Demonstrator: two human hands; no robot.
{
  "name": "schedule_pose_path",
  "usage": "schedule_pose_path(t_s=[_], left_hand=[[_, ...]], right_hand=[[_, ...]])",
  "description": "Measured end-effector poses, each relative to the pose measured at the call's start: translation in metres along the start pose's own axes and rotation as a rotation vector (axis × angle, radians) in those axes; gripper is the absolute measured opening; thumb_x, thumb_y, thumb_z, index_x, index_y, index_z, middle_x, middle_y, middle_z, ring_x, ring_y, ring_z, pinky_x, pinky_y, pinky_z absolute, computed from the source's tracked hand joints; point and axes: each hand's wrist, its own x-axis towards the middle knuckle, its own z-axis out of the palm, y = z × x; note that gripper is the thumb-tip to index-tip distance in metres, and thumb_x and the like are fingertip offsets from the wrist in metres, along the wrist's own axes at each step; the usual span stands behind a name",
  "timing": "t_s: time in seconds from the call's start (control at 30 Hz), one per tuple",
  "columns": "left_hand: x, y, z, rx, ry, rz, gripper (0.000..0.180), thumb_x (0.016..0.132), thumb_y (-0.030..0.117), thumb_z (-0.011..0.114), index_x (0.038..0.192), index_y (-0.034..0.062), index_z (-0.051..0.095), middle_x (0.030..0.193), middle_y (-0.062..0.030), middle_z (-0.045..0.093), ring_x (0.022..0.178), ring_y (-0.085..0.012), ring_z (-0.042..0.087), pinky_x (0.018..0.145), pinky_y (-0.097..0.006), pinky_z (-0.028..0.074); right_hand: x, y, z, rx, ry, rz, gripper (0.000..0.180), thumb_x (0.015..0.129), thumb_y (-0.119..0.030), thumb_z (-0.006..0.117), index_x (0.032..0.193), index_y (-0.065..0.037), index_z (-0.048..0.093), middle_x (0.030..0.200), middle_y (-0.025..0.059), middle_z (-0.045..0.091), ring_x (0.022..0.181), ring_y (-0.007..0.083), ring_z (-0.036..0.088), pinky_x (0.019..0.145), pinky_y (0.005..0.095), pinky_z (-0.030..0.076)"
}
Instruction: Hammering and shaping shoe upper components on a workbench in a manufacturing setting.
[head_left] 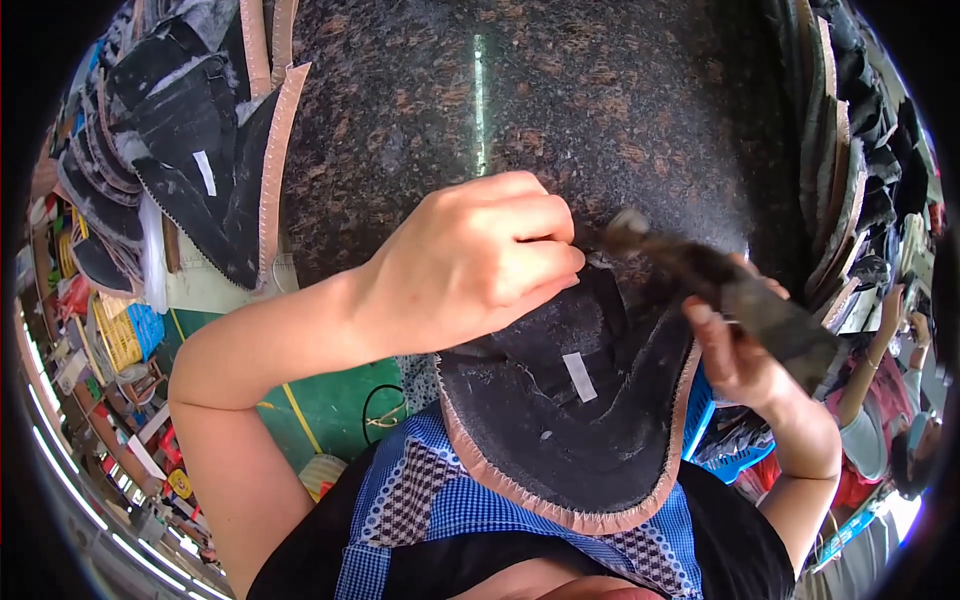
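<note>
My left hand is closed, its fingers pinching the upper edge of a black shoe upper piece with a pink zigzag-trimmed border and a small white label. The piece lies over the edge of a dark speckled stone worktop and hangs toward my blue checked apron. My right hand grips a dark, worn brush-like tool whose pale tip rests close to the spot that the left fingers pinch. The tool is blurred.
A stack of similar black uppers with pink trim lies at the worktop's left. More stacked pieces line its right side. Another person's arm shows at far right. Green floor and a blue basket are lower left.
</note>
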Motion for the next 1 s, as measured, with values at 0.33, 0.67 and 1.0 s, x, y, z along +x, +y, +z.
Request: schedule_pose_path(t_s=[0.33,0.67,1.0], left_hand=[[0.01,0.008,-0.009,0.003,-0.047,-0.194,0.035,0.073,0.011,0.081,0.105,0.0035,0.067,0.078,-0.0057,0.062,0.074,-0.0219,0.062,0.068,-0.035,0.053],[0.018,0.008,0.001,-0.003,-0.16,-0.216,0.008,0.08,0.009,0.074,0.081,0.004,0.068,0.081,-0.007,0.064,0.074,-0.0248,0.061,0.063,-0.036,0.052],[0.026,0.005,-0.003,0.026,-0.183,-0.218,0.011,0.082,0.011,0.073,0.083,0.0032,0.065,0.079,-0.0059,0.061,0.072,-0.0232,0.061,0.061,-0.036,0.051]], right_hand=[[-0.021,-0.024,0.0,0.187,-0.081,0.389,0.022,0.082,-0.026,0.072,0.089,-0.006,0.064,0.076,0.0103,0.057,0.068,0.0296,0.055,0.062,0.0386,0.041],[-0.025,-0.006,0.024,0.093,0.029,0.038,0.028,0.066,-0.018,0.072,0.087,-0.003,0.06,0.069,0.0072,0.058,0.053,0.0286,0.058,0.054,0.0363,0.042],[-0.025,0.0,0.025,0.141,0.052,-0.014,0.027,0.068,-0.019,0.071,0.087,-0.003,0.059,0.071,0.0072,0.061,0.054,0.0269,0.06,0.055,0.0343,0.044]])
